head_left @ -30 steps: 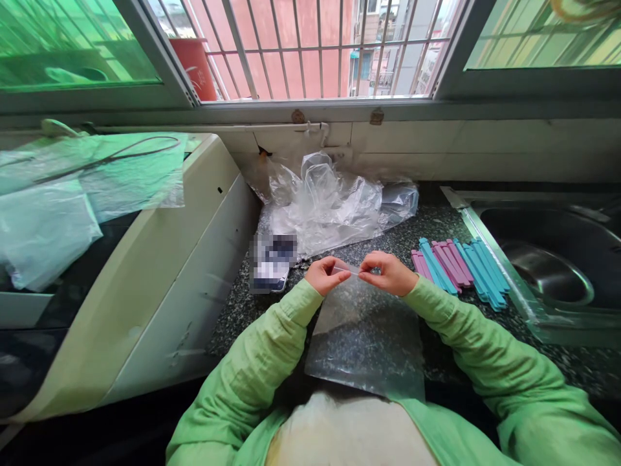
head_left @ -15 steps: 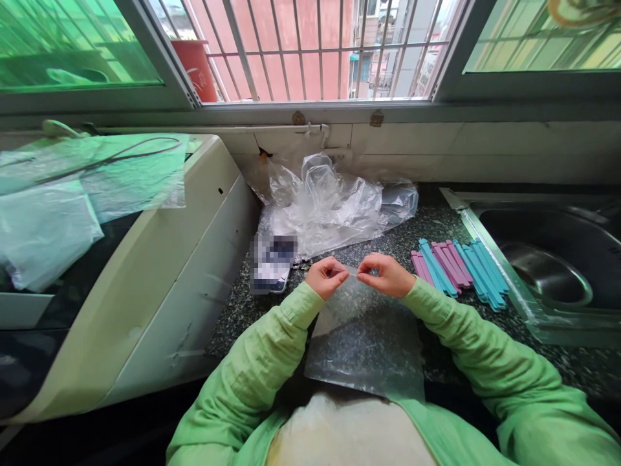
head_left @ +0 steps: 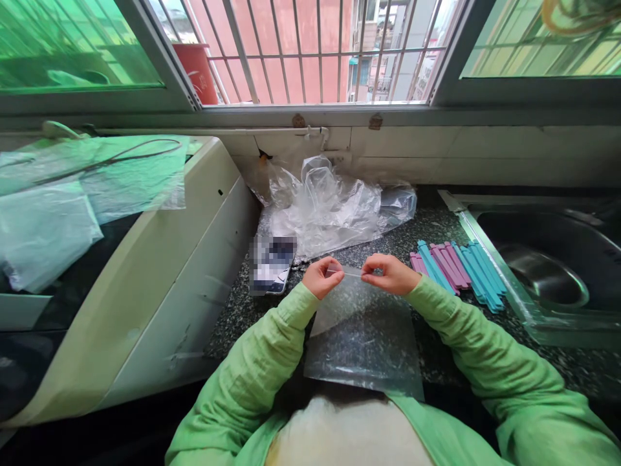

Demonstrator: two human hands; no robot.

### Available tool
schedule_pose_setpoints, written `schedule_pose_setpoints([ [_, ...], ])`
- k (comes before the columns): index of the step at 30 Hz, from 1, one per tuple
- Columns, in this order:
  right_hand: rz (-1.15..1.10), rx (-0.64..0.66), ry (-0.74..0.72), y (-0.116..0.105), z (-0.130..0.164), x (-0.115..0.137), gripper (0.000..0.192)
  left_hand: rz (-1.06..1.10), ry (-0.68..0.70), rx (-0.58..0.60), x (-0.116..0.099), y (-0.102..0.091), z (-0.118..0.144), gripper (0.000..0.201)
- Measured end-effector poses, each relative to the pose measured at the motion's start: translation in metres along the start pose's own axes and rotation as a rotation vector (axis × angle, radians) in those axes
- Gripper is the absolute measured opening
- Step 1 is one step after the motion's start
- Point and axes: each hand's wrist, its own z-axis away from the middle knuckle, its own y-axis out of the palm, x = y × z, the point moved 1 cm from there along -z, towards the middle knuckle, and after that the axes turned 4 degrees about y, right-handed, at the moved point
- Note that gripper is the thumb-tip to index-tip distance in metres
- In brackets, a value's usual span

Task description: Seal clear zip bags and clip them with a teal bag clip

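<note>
A clear flat plastic bag [head_left: 366, 340] hangs from my two hands over the counter, its lower edge near my body. My left hand [head_left: 324, 277] pinches its top edge between thumb and fingers. At the right part of the same edge, my right hand [head_left: 389, 274] pinches too. A short stretch of the bag's top strip shows between the hands. To the right of my right hand lie blue sealing clips [head_left: 480, 275] and pink sealing clips [head_left: 451, 265], several of each, side by side.
Crumpled clear plastic bags [head_left: 334, 200] lie at the back by the wall. A phone [head_left: 279, 265] rests left of my hands. The steel sink [head_left: 548, 272] is at the right, a large pale appliance [head_left: 194, 259] at the left. Behind is a barred window [head_left: 310, 55].
My hands have moved slightly apart along the bag's top edge, the left one to the left and the right one to the right. Both still pinch the bag.
</note>
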Motion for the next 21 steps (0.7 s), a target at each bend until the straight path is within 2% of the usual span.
schedule_pose_setpoints([
  [3, 0.023, 0.000, -0.034, 0.0039, -0.0002, 0.0002, 0.011, -0.046, -0.071, 0.053, -0.0028, -0.0002, 0.0002, 0.029],
  [6, 0.032, -0.007, -0.052, 0.0070, -0.0004, 0.0002, 0.011, -0.044, -0.058, 0.084, -0.0038, 0.0007, 0.0008, 0.028],
  [15, 0.032, -0.019, -0.046, 0.0091, 0.0001, 0.0002, 0.011, 0.022, -0.012, 0.046, -0.0015, 0.0033, 0.0023, 0.026],
  [21, 0.023, 0.015, -0.030, 0.0012, -0.0002, -0.0030, 0.011, 0.046, -0.009, 0.016, -0.0022, 0.0030, 0.0024, 0.027],
])
